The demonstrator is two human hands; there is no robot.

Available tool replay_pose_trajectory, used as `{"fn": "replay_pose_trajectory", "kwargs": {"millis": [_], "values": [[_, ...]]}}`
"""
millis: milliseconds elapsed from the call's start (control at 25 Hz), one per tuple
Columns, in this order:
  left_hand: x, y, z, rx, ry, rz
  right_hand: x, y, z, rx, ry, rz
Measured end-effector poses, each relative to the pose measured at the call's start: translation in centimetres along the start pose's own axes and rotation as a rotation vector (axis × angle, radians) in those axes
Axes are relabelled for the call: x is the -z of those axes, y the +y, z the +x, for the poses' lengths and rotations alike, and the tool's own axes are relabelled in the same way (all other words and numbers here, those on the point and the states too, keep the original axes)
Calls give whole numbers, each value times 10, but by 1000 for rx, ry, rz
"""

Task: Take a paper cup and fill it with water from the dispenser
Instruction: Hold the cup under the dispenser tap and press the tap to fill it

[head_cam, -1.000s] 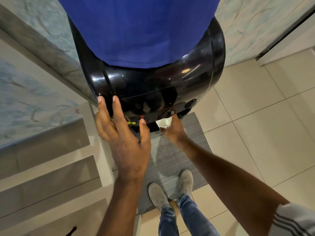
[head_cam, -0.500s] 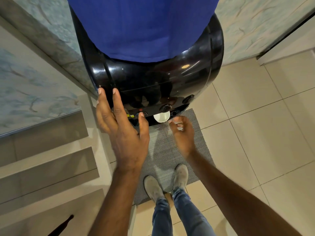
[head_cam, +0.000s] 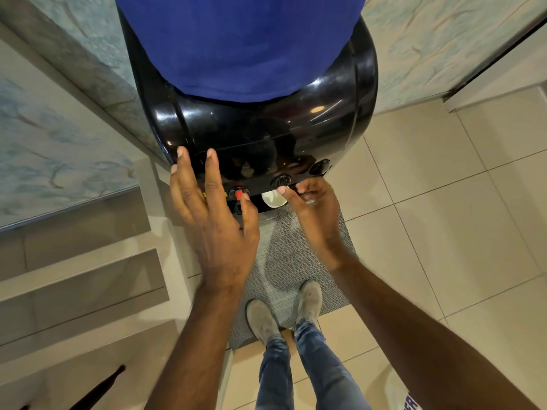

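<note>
Seen from above at a black water dispenser [head_cam: 254,137] topped by a blue bottle [head_cam: 236,45], a person works both hands at the tap row. On the left, pale steps [head_cam: 74,261] run beside a marbled wall. The left hand [head_cam: 213,220] lies flat against the dispenser's front, fingers spread, its thumb tip at the red tap button [head_cam: 239,193]. Just to its right, the white paper cup [head_cam: 273,199] stands in the recess under the middle tap [head_cam: 281,181], its open rim showing; how full it is cannot be told. The right hand [head_cam: 313,208] hovers beside the cup with fingers loosely curled, apparently holding nothing. A third tap [head_cam: 319,167] sits further right, above a grey mat [head_cam: 296,261] and tiled floor. The cup is likely light, thin-walled and easily crushed, heavier and prone to spill once filled; a gentle wrap around its mid-wall would suit it best.
</note>
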State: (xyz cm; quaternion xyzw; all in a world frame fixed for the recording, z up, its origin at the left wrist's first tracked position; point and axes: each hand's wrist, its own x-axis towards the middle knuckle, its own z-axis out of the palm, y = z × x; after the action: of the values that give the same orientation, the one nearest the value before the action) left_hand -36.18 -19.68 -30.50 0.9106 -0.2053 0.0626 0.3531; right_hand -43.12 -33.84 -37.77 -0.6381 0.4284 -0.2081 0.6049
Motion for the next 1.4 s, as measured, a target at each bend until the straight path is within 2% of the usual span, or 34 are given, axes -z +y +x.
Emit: {"fn": "replay_pose_trajectory", "kwargs": {"millis": [160,280,400,520,720,1000,1400], "values": [[3,2,-1,21,-11,-7,-11,-8,-7,76,242,-104],[5,5,-1,5,3,-25,-16,-13,-9,267,276,-303],[6,7,0,-11,19,-24,-21,-12,-13,421,251,-486],[6,6,0,-5,9,-26,-24,-3,-18,439,213,-562],[4,4,0,-1,6,-28,-20,5,-27,500,209,-549],[6,8,0,-10,18,-30,-18,26,-49,545,2,-836],[5,10,0,-10,24,-30,-5,20,-30,667,-51,-961]]}}
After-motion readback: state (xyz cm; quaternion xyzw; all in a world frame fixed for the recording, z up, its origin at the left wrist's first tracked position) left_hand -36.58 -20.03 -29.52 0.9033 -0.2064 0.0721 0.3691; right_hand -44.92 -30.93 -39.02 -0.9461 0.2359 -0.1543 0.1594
